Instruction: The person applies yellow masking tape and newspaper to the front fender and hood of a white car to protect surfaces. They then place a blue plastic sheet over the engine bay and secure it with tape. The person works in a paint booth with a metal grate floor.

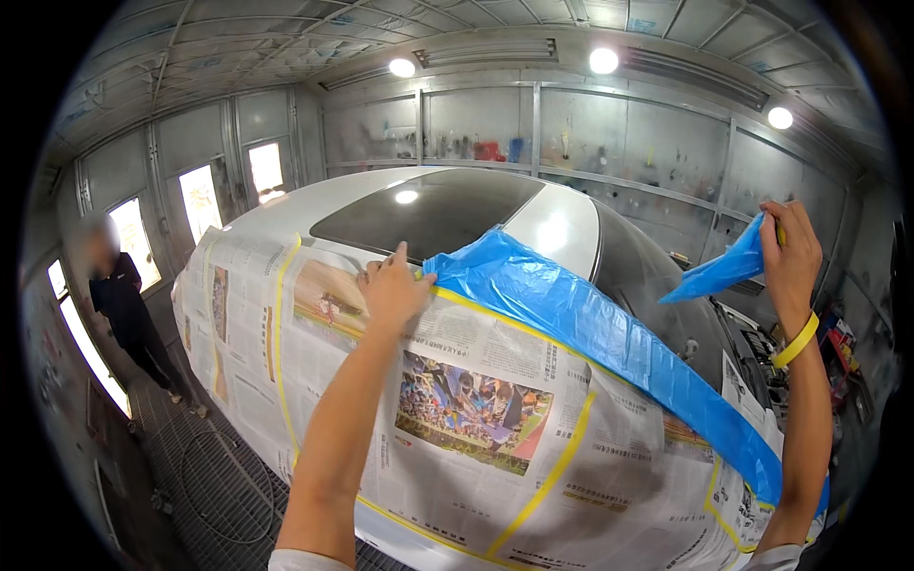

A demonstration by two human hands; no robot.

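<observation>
A car body stands before me, its side covered with newspaper sheets [493,335] joined by yellow masking tape [546,485]. Along the roof edge lies a strip of blue plastic film [557,300], its lower border taped to the paper. My left hand [397,287] rests on the paper's upper edge by the film's left end, fingers apart, with a bit of yellow beside the thumb. Raised at the right, my right hand [791,239] grips a loose, pointed piece of blue plastic film [725,268]. Something yellow shows partly behind its fingers.
The white roof has a dark glass panel [435,207]; the windshield [643,278] slopes right. A person [125,307] stands at left by the lit windows. A thin hose [228,485] lies coiled on the floor grating [171,457]. Red equipment [842,342] stands far right.
</observation>
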